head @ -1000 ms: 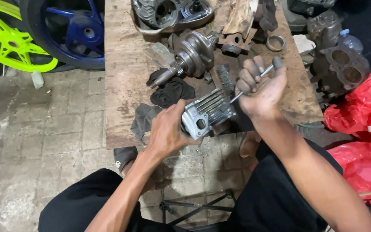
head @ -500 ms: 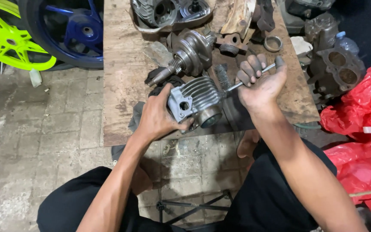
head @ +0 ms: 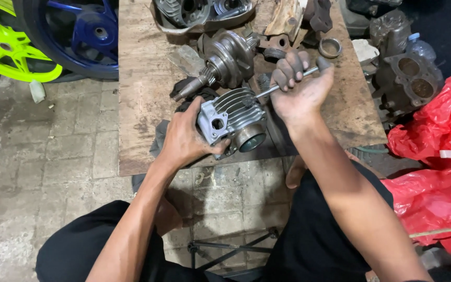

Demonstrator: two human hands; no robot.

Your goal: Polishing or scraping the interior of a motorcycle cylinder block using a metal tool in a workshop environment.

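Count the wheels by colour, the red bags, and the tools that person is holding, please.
Blue wheel: 1
Yellow-green wheel: 1
Red plastic bags: 2, one upper, one lower
Metal tool in the right hand: 1
Finned engine part in the left hand: 1
Total: 6

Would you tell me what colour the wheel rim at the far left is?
Neon yellow-green wheel rim, clearest in the head view.
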